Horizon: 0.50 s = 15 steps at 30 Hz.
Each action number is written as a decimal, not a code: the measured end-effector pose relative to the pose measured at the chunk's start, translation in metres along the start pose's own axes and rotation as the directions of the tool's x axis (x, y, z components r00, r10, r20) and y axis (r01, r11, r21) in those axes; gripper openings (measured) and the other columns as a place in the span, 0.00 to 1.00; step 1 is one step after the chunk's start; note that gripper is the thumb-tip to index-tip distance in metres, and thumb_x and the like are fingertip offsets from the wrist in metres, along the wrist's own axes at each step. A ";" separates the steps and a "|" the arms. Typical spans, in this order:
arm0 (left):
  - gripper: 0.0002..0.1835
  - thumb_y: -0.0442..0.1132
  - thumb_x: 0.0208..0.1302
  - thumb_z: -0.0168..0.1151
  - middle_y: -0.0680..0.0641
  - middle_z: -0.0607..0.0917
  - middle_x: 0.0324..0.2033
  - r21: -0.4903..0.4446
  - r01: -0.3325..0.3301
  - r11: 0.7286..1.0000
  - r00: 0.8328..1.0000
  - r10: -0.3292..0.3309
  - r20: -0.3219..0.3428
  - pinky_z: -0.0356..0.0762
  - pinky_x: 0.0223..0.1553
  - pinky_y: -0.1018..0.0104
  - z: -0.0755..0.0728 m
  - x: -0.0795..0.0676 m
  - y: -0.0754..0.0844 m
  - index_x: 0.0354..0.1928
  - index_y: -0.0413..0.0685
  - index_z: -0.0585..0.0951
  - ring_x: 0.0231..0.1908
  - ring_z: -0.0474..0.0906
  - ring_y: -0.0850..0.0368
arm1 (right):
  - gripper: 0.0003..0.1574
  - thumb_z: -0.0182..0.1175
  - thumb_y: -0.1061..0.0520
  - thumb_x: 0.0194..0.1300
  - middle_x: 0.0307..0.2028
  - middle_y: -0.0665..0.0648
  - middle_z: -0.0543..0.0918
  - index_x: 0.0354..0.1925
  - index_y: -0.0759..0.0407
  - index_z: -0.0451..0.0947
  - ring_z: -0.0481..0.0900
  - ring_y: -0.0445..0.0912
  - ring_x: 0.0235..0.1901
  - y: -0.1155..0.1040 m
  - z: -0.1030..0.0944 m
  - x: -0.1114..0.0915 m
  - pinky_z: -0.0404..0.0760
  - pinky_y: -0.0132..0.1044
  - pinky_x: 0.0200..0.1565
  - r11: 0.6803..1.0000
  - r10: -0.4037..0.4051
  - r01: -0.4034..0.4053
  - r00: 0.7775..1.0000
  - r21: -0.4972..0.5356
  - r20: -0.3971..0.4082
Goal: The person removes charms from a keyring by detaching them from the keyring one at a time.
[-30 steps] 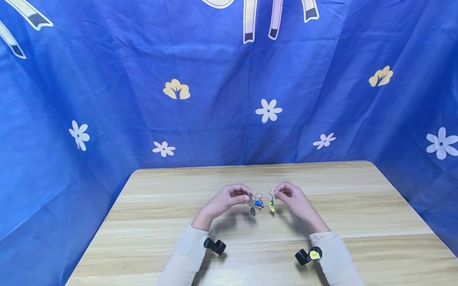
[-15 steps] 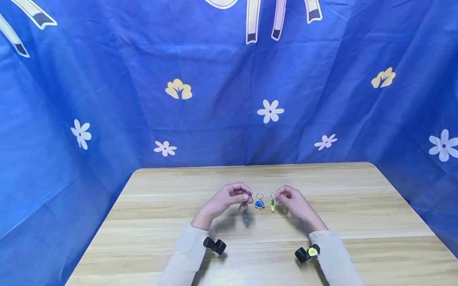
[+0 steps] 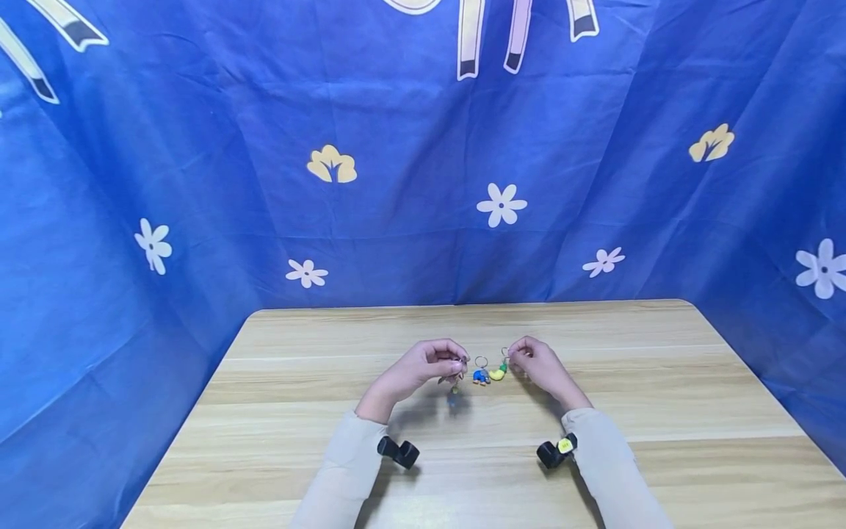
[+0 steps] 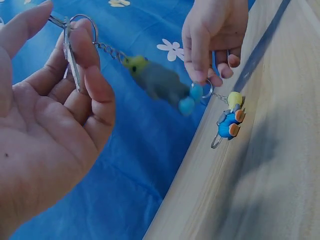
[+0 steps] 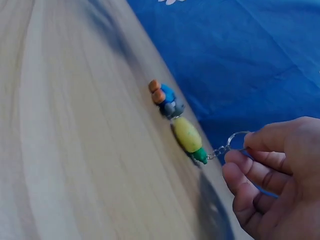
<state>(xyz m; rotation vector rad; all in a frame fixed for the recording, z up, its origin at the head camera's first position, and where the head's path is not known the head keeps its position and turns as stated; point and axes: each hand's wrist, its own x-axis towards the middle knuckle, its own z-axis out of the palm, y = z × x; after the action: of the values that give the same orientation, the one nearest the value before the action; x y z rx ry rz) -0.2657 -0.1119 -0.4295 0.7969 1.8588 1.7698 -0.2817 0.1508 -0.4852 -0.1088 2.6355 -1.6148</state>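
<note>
Yellow charm slants toward its blue neighbour

The right hand [image 3: 542,371] pinches the ring [image 5: 230,138] of the yellow charm [image 5: 187,135] over the table [image 3: 463,470] — green end up by the fingertips, long axis slanting down to the blue charm [image 3: 481,377] just beside it. The blue charm lies ring end toward the far edge. The left hand [image 3: 419,371] pinches some flat metal pieces [image 4: 73,57]; the grey charm [image 4: 160,82] dangles there, yellow head nearest the chain, pale-blue feet farthest. Tabletop runs well past both hands sideways — beyond the far edge, blue curtain [image 3: 396,242].
</note>
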 end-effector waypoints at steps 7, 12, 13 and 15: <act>0.20 0.36 0.62 0.58 0.58 0.83 0.35 0.006 0.010 1.000 1.000 -0.010 0.002 0.76 0.35 0.73 -0.002 -0.002 -0.002 0.50 0.25 0.74 0.31 0.78 0.66 | 0.07 0.55 0.63 0.61 0.30 0.59 0.82 0.37 0.64 0.77 0.78 0.44 0.29 0.005 0.007 0.009 0.77 0.32 0.34 0.998 0.021 -0.023 0.999 -0.056 -0.037; 0.22 0.37 0.61 0.61 0.56 0.83 0.36 -0.015 0.013 1.000 1.000 -0.013 0.010 0.79 0.40 0.70 -0.003 -0.003 -0.002 0.50 0.24 0.74 0.33 0.78 0.67 | 0.07 0.55 0.62 0.63 0.31 0.58 0.84 0.37 0.63 0.78 0.79 0.44 0.30 0.005 0.011 0.014 0.77 0.34 0.39 0.995 0.030 -0.034 0.999 -0.090 -0.044; 0.22 0.37 0.61 0.61 0.56 0.83 0.36 -0.016 0.012 1.000 1.000 -0.012 0.012 0.79 0.40 0.71 -0.003 -0.002 -0.003 0.50 0.24 0.74 0.33 0.78 0.67 | 0.07 0.55 0.61 0.63 0.31 0.58 0.84 0.37 0.63 0.78 0.79 0.44 0.30 0.004 0.011 0.015 0.77 0.35 0.39 0.995 0.032 -0.035 0.999 -0.095 -0.040; 0.23 0.37 0.61 0.61 0.56 0.82 0.35 -0.014 0.010 1.000 1.000 -0.010 0.014 0.79 0.40 0.70 -0.003 -0.003 -0.003 0.51 0.23 0.73 0.32 0.78 0.67 | 0.07 0.54 0.61 0.64 0.31 0.58 0.84 0.38 0.63 0.77 0.80 0.44 0.30 0.003 0.012 0.018 0.77 0.36 0.40 0.994 0.034 -0.037 0.999 -0.099 -0.028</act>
<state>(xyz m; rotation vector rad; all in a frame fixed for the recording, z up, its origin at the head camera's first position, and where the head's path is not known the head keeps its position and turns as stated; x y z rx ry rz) -0.2661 -0.1161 -0.4322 0.7911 1.8370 1.7650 -0.2986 0.1400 -0.4937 -0.0440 2.7211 -1.4849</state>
